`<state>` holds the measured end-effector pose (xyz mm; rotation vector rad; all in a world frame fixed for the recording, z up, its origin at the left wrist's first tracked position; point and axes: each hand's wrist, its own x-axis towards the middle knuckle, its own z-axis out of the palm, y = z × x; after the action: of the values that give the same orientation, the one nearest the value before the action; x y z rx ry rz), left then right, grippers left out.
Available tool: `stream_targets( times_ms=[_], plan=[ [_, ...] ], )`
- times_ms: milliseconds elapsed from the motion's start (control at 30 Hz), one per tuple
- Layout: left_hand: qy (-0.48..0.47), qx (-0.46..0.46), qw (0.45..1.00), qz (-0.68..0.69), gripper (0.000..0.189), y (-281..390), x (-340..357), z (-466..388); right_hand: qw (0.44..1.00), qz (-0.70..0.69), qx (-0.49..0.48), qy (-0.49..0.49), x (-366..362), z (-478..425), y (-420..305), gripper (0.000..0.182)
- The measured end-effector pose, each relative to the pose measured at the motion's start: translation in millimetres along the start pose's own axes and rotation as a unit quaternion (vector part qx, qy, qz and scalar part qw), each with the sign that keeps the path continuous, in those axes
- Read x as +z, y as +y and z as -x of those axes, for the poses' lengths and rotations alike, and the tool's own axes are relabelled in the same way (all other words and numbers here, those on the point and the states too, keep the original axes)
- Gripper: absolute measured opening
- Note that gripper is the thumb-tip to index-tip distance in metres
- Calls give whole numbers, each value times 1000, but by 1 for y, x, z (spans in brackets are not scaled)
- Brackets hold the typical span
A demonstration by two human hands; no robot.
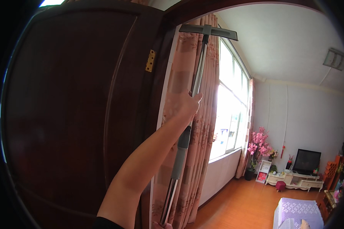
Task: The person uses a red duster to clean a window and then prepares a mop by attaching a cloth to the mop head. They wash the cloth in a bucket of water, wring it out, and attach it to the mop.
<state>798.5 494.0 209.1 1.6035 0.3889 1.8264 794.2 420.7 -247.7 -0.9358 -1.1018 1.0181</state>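
My left hand (189,104) is wrapped around the upper metal pole of a flat-headed mop (200,64), its arm reaching up from the lower left. At the bottom edge, my right hand (164,226) grips the lower end of the pole, mostly cut off by the frame. The mop stands nearly upright and leans a little right. Its wide grey head (207,29) is at the top, in front of the curtain top near the door frame. A grey plastic sleeve (181,154) sits on the pole between the hands. Whether the head touches anything I cannot tell.
A dark wooden door (71,108) with a brass hinge (150,60) fills the left. Patterned pink curtains (183,77) hang beside a bright window (229,114). Farther off are a TV (307,161), a cream cabinet (296,180), pink artificial flowers (259,143) and a purple-covered seat (301,211).
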Motion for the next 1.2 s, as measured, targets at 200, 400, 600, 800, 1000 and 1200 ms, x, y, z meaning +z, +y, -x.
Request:
stream_targets(
  times_ms=[200,400,600,800,1000,1200],
  plan=[
    [-3,-1,1000,4,29,2,-3,-9,999,-16,21,-26,4,-8,6,23],
    [-2,-6,1000,-9,26,3,0,-7,1000,10,-18,-1,6,-10,12,23],
    [-20,-31,998,-53,23,10,-3,10,998,-62,15,1,7,-6,17,19],
    [-74,-59,995,11,25,-14,6,38,996,59,-51,36,-36,15,71,17],
    [-207,-107,967,103,31,-72,21,98,990,101,6,103,-91,79,118,20],
    [-177,-64,977,102,31,-42,23,85,985,138,-54,89,-102,63,98,21]
  ],
)
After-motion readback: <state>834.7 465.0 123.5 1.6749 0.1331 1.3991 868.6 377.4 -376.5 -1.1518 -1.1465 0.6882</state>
